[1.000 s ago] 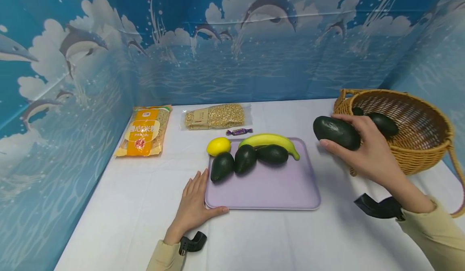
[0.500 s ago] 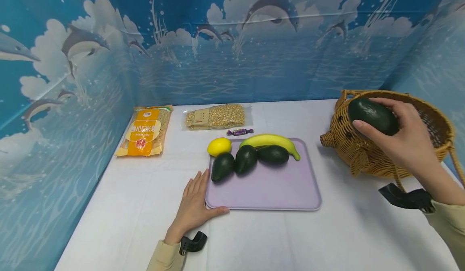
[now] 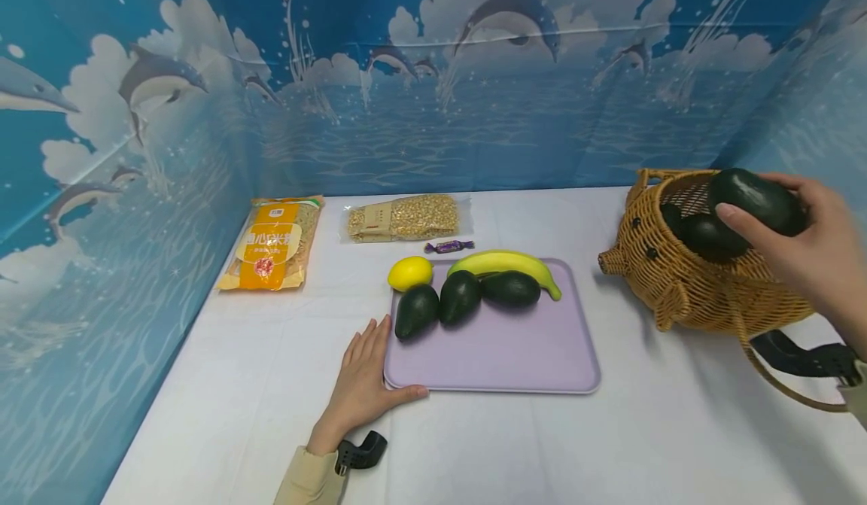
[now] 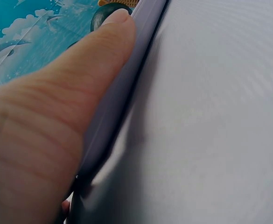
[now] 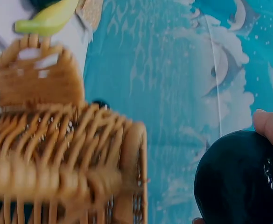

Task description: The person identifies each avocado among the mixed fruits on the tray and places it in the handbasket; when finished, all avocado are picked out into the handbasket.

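Note:
My right hand (image 3: 822,238) grips a dark green avocado (image 3: 757,201) above the wicker basket (image 3: 691,294), overlapping its opening in the head view. In the right wrist view the held avocado (image 5: 239,179) is right of the basket's woven side (image 5: 57,140). Inside the basket lie other avocados (image 3: 711,235). With fingers straight, my left hand (image 3: 362,373) rests at the lower left corner of the lilac tray (image 3: 501,354), its thumb (image 4: 99,51) along the near rim. Several avocados (image 3: 460,299) and a banana (image 3: 504,263) lie on the tray; a lemon (image 3: 409,273) is at its far left corner.
Behind the tray are a purple-wrapped candy (image 3: 449,247) and a clear bag of yellow grains (image 3: 409,217). An orange-labelled bag (image 3: 273,245) lies at the left. The basket's looped handle (image 3: 779,384) hangs onto the white table. A dolphin-print curtain (image 3: 433,129) encloses the back and sides.
My right hand has carried the avocado rightward, from left of the basket to over its opening. The left hand has stayed at the tray's corner.

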A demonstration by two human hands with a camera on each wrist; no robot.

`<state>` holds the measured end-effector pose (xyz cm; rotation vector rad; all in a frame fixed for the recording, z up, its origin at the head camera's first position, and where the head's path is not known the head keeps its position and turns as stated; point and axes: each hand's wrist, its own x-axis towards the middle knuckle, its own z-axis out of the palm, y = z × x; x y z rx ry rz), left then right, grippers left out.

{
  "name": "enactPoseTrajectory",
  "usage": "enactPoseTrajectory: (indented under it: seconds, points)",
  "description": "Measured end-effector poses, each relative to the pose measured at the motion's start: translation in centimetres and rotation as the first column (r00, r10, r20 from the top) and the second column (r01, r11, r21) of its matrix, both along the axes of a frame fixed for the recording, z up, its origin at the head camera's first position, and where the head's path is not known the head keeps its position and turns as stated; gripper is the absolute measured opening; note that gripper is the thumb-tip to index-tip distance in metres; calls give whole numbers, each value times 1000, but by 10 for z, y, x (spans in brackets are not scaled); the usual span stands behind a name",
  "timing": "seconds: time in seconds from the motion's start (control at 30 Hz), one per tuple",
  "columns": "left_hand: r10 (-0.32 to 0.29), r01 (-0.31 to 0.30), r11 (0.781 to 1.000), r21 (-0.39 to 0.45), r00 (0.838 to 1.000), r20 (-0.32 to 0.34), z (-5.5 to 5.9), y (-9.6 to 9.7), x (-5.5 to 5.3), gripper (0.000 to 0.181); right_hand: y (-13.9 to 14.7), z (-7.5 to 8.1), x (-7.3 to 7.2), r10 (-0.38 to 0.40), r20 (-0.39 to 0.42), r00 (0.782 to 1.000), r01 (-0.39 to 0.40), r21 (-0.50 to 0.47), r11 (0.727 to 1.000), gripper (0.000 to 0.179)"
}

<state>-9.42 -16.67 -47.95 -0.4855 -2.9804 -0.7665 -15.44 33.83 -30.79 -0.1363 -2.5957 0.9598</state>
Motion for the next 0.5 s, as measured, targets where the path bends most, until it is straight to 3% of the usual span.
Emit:
enactPoseTrajectory:
  seconds: [0.3,0.5]
  points:
    - [2,-2,1000,-2,1000,19,2,1,0,121,33,-15,-15,-123,47,991,122,15,992,73]
    - [2,-2,1000,-4,1000,21,2,0,0,121,99,-64,-46,-187,75,979,187,14,982,76]
